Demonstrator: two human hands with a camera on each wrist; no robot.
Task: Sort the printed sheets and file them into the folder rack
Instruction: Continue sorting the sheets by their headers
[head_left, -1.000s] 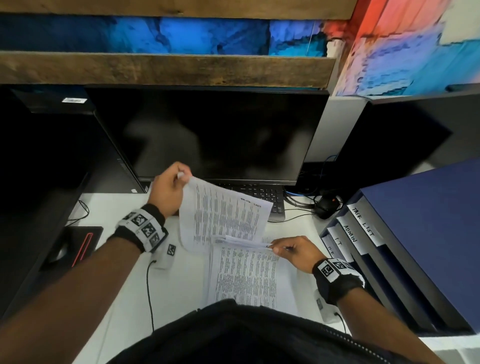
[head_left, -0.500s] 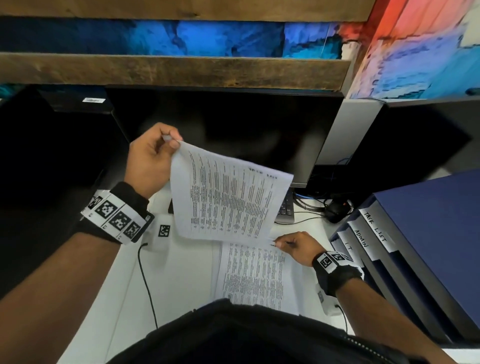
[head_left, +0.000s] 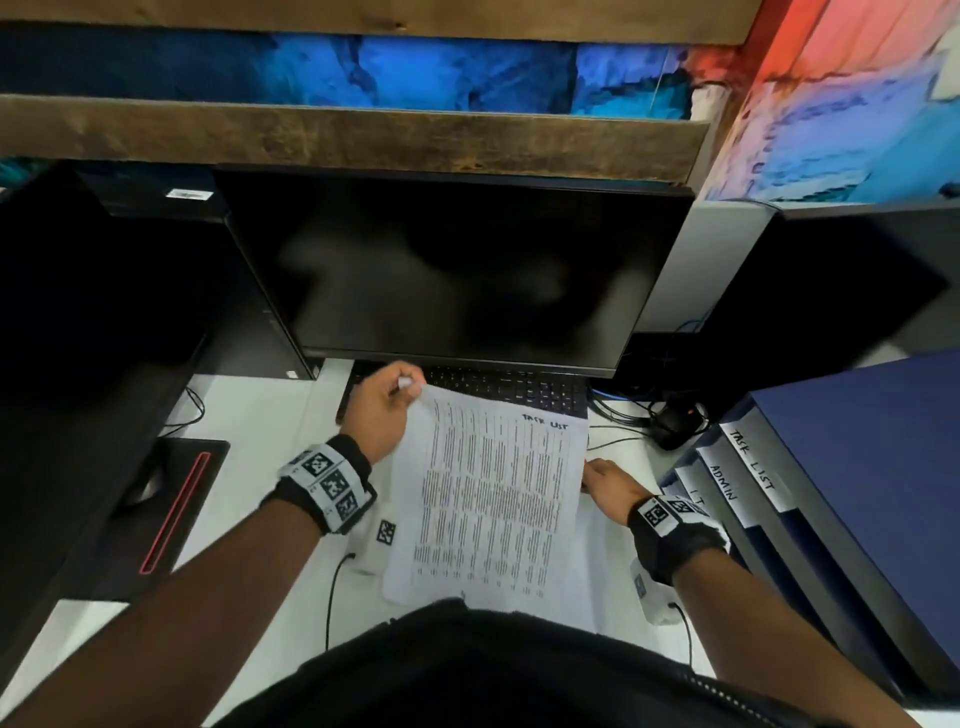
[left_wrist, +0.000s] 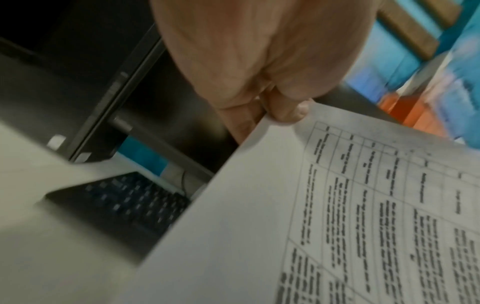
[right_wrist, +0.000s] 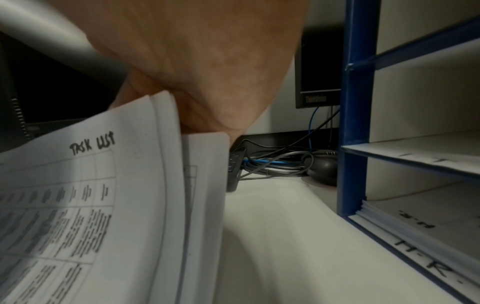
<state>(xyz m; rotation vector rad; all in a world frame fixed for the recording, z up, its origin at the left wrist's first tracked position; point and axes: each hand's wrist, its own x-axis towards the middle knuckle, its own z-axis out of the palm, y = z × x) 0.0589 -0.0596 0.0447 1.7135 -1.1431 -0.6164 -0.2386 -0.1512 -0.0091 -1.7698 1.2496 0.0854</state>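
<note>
The left hand pinches the far-left corner of the TASK LIST sheet, its long axis running near-to-far over the desk; the right hand, fingers hidden behind paper edges, grip untellable, lies nearer the folder rack at right.
</note>
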